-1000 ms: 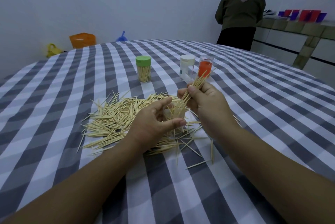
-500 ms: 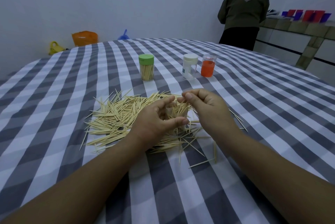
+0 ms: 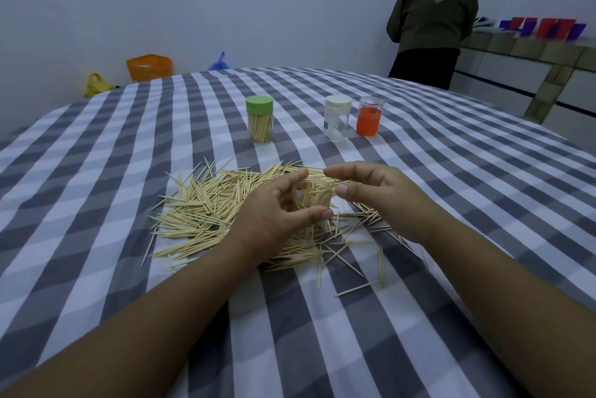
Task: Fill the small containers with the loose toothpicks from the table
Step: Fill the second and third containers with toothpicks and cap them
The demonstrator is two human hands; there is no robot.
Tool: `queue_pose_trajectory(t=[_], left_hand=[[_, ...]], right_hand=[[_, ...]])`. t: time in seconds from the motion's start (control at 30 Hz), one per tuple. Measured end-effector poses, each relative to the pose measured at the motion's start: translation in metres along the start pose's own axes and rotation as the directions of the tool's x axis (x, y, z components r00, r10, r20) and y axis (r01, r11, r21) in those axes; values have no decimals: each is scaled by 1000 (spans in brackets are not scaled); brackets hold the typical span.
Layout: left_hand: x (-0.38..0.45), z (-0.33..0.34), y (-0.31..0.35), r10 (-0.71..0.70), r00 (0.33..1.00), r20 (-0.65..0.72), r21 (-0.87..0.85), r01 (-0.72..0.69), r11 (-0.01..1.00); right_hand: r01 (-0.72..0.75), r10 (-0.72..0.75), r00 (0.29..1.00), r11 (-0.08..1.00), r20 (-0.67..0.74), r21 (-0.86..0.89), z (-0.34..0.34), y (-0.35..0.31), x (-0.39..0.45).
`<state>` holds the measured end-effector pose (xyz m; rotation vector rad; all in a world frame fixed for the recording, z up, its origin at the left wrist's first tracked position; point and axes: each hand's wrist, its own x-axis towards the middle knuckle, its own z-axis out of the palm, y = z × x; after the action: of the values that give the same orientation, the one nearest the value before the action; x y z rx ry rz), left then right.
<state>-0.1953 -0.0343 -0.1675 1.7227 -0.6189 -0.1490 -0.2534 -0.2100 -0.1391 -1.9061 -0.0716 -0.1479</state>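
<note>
What changed: A second ago your right hand [image 3: 383, 194] held a bunch of toothpicks up over the clear cup [image 3: 314, 201]. Now that bunch is gone from your fingers and sticks stand in the cup.
What it means: I think one more bunch went in. This cup looks partly full, so it needs more.
Left hand: Your left hand [image 3: 277, 213] is curled round the clear cup and holds it steady in the middle of the frame.
Right hand: Your right hand is loose and holds nothing. Its fingers bend a little, just above and right of the cup top.
Where the toothpicks are: The loose toothpicks [image 3: 206, 207] lie in a big pile on the checked surface [image 3: 96, 171], mostly left of your hands. Some are scattered below and to the right.
Count of cups: Four small containers. One is in your left hand.
Far cups: Three stand in a row above your hands: the green-lid jar [image 3: 260, 119], the white-lid jar [image 3: 336, 118] and the orange jar [image 3: 370, 116].
Full or not: The green-lid jar looks full of sticks. The white-lid jar looks nearly empty. I cannot tell what is in the orange jar.
Count of toothpicks: Too many to count.
Count of hands: Two, both yours.
Other people: One person [image 3: 432, 17] stands at the upper right, back turned.
</note>
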Motion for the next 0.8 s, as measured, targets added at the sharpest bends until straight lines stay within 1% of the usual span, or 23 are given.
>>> queue_pose_trajectory(t=[0.07, 0.17, 0.33, 0.4, 0.5, 0.53, 0.6, 0.7, 0.8], left_hand=[[0, 0, 0, 3, 1000, 1, -5, -3, 1000], [-1, 0, 1, 4, 1000, 7, -19, -4, 1000], [-1, -1, -1, 13, 1000, 4, -16, -13, 1000], [-1, -1, 0, 15, 1000, 0, -9, -15, 1000], [-1, 0, 1, 19, 1000, -4, -3, -19, 1000], [-1, 0, 0, 18, 1000, -4, -1, -18, 1000], [-1, 0, 0, 18, 1000, -6, 6, -18, 1000], [0, 0, -1, 22, 999, -30, 18, -21, 1000], [1, -2, -2, 24, 997, -67, 22, -23, 1000]], right_hand=[[-13, 14, 999, 999, 29, -36, -5, 3, 1], [25, -28, 999, 995, -20, -99, -3, 6, 4], [77, -80, 995, 995, -56, -60, 8, 5, 4], [89, -98, 989, 993, -110, -80, 13, 6, 4], [100, -122, 958, 990, -259, -97, 19, 10, 7], [105, -125, 950, 991, -285, -82, 21, 11, 8], [114, -130, 950, 991, -285, -73, 23, 11, 9], [60, -68, 958, 998, -277, -34, 21, 11, 8], [-8, 9, 943, 1000, -333, 3, 13, 14, 12]])
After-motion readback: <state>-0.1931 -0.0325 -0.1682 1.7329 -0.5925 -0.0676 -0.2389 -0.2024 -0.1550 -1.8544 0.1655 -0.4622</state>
